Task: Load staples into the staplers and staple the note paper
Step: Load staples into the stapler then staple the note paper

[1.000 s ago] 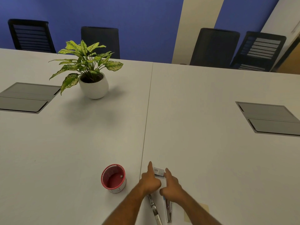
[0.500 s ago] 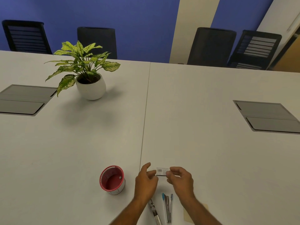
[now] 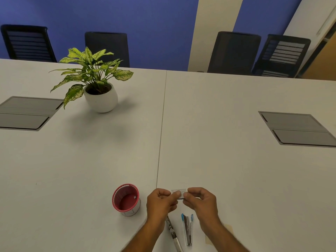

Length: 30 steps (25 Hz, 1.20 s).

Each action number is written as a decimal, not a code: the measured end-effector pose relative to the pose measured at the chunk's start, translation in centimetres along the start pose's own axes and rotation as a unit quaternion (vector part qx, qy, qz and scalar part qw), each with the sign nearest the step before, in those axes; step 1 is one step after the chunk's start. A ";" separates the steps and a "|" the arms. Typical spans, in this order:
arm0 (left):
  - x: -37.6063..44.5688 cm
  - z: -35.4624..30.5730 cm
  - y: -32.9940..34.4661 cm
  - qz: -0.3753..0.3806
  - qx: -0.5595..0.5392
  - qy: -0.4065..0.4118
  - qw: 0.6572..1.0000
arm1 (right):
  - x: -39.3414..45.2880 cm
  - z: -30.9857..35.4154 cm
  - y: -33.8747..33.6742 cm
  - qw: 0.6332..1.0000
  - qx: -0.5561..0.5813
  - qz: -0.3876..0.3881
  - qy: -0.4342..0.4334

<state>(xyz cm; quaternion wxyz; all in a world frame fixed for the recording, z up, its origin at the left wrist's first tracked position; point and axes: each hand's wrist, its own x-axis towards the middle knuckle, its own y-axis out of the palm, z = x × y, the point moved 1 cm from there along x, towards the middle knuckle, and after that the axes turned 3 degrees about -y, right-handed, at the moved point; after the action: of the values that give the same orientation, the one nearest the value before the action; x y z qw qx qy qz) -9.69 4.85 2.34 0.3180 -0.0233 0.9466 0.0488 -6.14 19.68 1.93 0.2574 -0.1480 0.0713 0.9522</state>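
Observation:
A small white staple box (image 3: 179, 191) is held just above the table near the front edge. My left hand (image 3: 161, 203) pinches its left end and my right hand (image 3: 202, 201) pinches its right end. Below the hands lie two staplers swung open: a metal one (image 3: 173, 235) partly under my left wrist, and one with blue tips (image 3: 187, 229). A beige note paper (image 3: 229, 230) peeks out from behind my right forearm, mostly hidden.
A red round cup (image 3: 125, 199) with a small item inside stands left of my hands. A potted plant (image 3: 99, 91) sits at the back left. Grey cable hatches (image 3: 298, 129) (image 3: 27, 113) are set into the table on both sides. Black chairs line the far edge.
Both hands lifted off the staplers and took the staple box from the table, one at each end; the staplers now lie uncovered.

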 end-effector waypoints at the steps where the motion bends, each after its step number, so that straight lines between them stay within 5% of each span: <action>1: -0.1 0.0 -0.1 0.002 -0.001 -0.001 1.000 | -0.1 0.0 -0.1 1.000 0.000 0.002 -0.002; 21: -1.6 0.7 -1.0 0.029 -0.073 -0.023 0.997 | -1.2 1.3 -1.0 1.000 -0.018 0.010 -0.011; 30: -2.5 1.1 -1.3 0.013 -0.070 -0.013 0.997 | -2.2 1.9 -1.2 0.954 -0.266 0.070 -0.120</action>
<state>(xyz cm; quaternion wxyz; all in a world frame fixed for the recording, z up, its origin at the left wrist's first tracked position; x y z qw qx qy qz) -6.98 3.74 2.86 0.3273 -0.0323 0.9368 0.1193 -4.17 20.05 4.37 0.1484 -0.0906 -0.2062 0.9629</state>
